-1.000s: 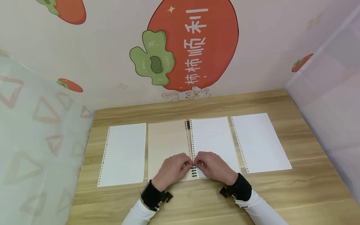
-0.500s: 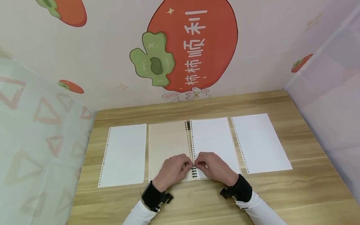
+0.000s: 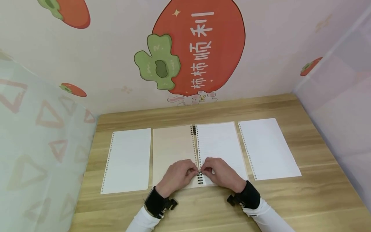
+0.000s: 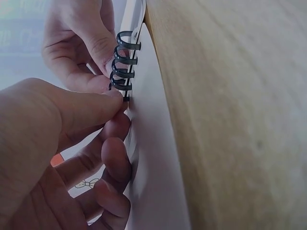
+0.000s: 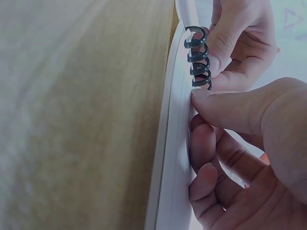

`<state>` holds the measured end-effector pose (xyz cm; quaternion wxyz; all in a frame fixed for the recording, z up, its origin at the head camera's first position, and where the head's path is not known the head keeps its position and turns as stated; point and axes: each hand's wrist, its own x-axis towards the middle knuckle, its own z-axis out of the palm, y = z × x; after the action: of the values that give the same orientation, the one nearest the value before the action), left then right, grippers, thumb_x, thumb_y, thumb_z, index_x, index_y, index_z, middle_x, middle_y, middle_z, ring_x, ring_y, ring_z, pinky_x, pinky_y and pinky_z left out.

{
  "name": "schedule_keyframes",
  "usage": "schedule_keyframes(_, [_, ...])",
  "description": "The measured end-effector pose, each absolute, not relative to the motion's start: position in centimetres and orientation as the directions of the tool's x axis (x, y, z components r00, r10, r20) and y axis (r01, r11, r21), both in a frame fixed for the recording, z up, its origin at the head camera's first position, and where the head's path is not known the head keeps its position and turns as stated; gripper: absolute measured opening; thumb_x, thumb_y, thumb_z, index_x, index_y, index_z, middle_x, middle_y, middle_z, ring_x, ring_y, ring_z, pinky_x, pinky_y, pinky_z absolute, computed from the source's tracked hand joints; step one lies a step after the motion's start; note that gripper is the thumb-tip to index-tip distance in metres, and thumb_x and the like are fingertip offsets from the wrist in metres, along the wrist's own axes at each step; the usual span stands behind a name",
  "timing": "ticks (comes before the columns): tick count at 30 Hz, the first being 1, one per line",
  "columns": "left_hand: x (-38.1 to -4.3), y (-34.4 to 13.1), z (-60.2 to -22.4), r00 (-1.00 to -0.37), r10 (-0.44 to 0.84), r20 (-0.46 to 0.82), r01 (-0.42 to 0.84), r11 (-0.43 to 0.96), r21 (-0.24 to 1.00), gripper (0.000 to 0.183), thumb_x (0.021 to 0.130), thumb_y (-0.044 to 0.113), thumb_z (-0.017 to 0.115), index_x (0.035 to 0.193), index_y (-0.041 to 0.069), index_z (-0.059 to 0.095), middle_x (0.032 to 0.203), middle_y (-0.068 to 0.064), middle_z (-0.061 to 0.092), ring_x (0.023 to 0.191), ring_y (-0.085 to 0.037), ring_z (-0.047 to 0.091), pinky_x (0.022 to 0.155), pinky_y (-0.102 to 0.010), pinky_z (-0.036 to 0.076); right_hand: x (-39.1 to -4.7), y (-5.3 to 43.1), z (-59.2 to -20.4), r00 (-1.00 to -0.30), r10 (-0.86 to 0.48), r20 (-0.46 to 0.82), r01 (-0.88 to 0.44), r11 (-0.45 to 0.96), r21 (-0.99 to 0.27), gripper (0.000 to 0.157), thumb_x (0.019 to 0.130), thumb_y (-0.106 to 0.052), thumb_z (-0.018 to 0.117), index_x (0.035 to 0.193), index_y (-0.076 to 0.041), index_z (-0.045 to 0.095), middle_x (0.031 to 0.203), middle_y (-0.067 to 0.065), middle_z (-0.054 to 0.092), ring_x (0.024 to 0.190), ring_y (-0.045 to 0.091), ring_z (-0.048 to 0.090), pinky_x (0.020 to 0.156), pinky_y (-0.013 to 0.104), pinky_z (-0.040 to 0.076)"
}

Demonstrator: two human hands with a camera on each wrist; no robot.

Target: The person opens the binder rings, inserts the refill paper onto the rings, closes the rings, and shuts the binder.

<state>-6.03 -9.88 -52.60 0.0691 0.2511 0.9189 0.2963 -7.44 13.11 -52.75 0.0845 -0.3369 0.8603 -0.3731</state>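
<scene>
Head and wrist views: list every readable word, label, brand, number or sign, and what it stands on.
"柿柿顺利": red persimmon, running bottom to top.
Green leaf: pale squiggles, too small to read.
Left wrist view: pale marks, too blurred.
Notebook, left sheet, right sheet: nothing readable.

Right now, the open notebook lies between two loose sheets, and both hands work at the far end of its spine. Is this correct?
Not quite: the head view shows the left hand and right hand toward the spine's near end.
</scene>
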Motion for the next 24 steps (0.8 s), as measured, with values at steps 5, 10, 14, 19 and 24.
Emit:
schedule_keyframes(5, [-6.0,-9.9,-52.4,-0.863,0.505,0.021,0.422,0.697,0.580,0.009,0.097,0.029,0.071,0.098,0.024,0.079,0.090,0.015,0.067,0.074,0.002,0.056,0.063,-0.019,0.046,-7.4,13.0,-52.6,-0.768,-0.633,0.094,-0.499,0.500,-0.708,0.009,0.094,-0.011,0.073,0.097,-0.019,0.077,0.089,-0.011,0.066,0.077,0.000,0.057,0.070,0.024,0.053])
schedule_keyframes(10, [-6.0,-9.7,-52.2,-0.862,0.507,-0.004,0.416,0.711,0.568,0.009,0.096,0.029,0.070,0.099,0.024,0.078,0.092,0.015,0.067,0.075,0.001,0.056,0.063,-0.020,0.046,-7.3,12.9,-52.3,-0.775,-0.629,0.062,-0.486,0.530,-0.695,0.007,0.094,-0.013,0.073,0.098,-0.018,0.076,0.090,-0.011,0.065,0.078,0.000,0.057,0.072,0.024,0.052])
schedule_keyframes(14, [-5.8,-9.7,-51.9,-0.862,0.506,-0.021,0.409,0.719,0.562,0.011,0.096,0.030,0.070,0.101,0.024,0.079,0.092,0.015,0.067,0.074,0.001,0.055,0.062,-0.021,0.046,-7.0,12.9,-52.1,-0.771,-0.635,0.045,-0.503,0.564,-0.655,0.009,0.096,-0.013,0.070,0.101,-0.017,0.076,0.092,-0.010,0.064,0.080,0.002,0.056,0.073,0.024,0.051])
schedule_keyframes(19, [-5.4,-9.7,-51.6,-0.860,0.511,-0.018,0.417,0.721,0.553,0.018,0.096,0.037,0.070,0.103,0.023,0.077,0.093,0.014,0.065,0.075,0.000,0.055,0.064,-0.023,0.047,-6.2,12.9,-51.4,-0.775,-0.632,0.012,-0.504,0.606,-0.616,0.016,0.098,-0.017,0.066,0.111,-0.018,0.075,0.093,-0.013,0.061,0.079,0.007,0.056,0.072,0.024,0.048])
schedule_keyframes(24, [-4.8,-9.9,-51.6,-0.853,0.522,0.010,0.447,0.720,0.530,0.035,0.089,0.051,0.074,0.108,0.022,0.075,0.097,0.012,0.064,0.078,-0.002,0.055,0.066,-0.022,0.048,-5.5,13.0,-51.1,-0.776,-0.631,0.010,-0.512,0.620,-0.595,0.020,0.095,-0.027,0.070,0.114,-0.020,0.072,0.090,-0.010,0.058,0.078,0.009,0.053,0.070,0.024,0.043])
